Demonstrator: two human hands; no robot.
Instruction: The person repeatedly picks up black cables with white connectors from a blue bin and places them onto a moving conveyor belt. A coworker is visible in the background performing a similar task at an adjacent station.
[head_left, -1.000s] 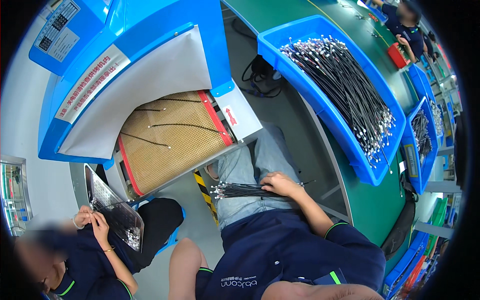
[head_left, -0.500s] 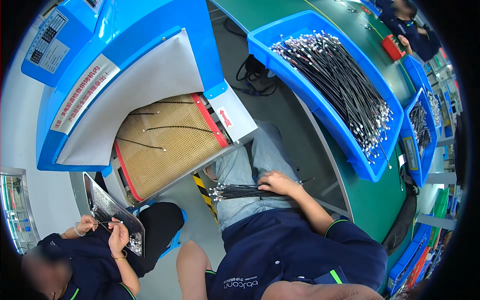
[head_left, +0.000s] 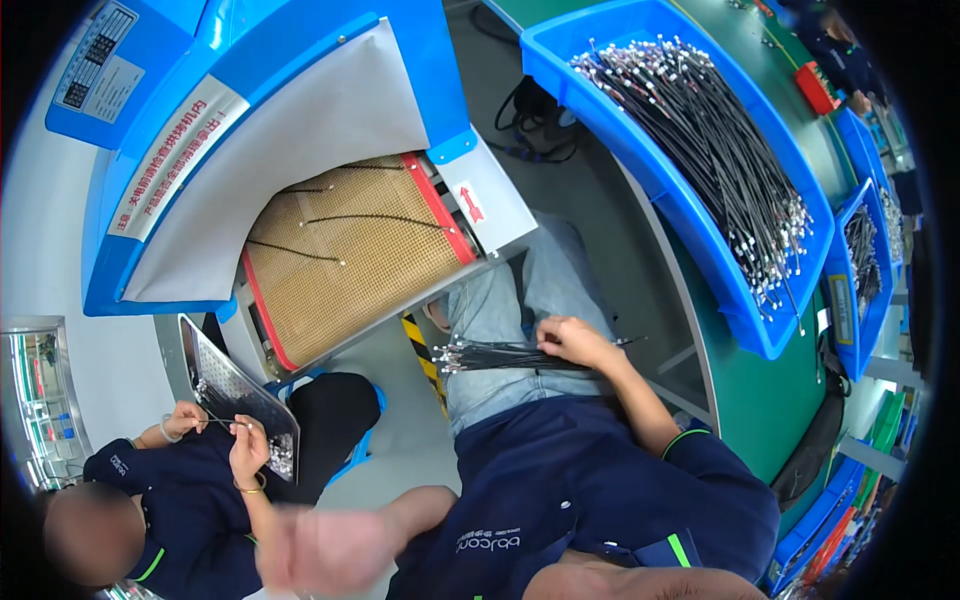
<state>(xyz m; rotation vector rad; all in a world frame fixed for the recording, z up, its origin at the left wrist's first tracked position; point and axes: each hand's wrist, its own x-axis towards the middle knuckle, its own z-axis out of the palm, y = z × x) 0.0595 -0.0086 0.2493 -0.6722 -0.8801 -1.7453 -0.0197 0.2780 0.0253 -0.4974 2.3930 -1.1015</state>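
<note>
A bundle of thin black cables (head_left: 505, 356) with small white connectors lies across my lap in pale jeans. My right hand (head_left: 572, 341) is on its right part, fingers bent and closed on the cables. Low in the view, my left hand (head_left: 325, 550) is smeared by motion, so its fingers cannot be read. Ahead, a mesh conveyor belt (head_left: 350, 260) with red edges comes out of a blue machine (head_left: 455, 90). Several separate black cables (head_left: 375, 217) lie spread out on the mesh, well away from both hands.
At left, a co-worker's hands (head_left: 250, 450) hold a thin cable over a metal tray (head_left: 240, 370). A large blue bin (head_left: 650, 180) full of black cables stands on the green table (head_left: 735, 350) at right. Smaller blue bins (head_left: 840, 290) stand beyond it.
My left hand has come into view at the bottom, moving leftward. My right hand stays at the cable bundle with its fingers more drawn together. The whole view has shifted slightly.
</note>
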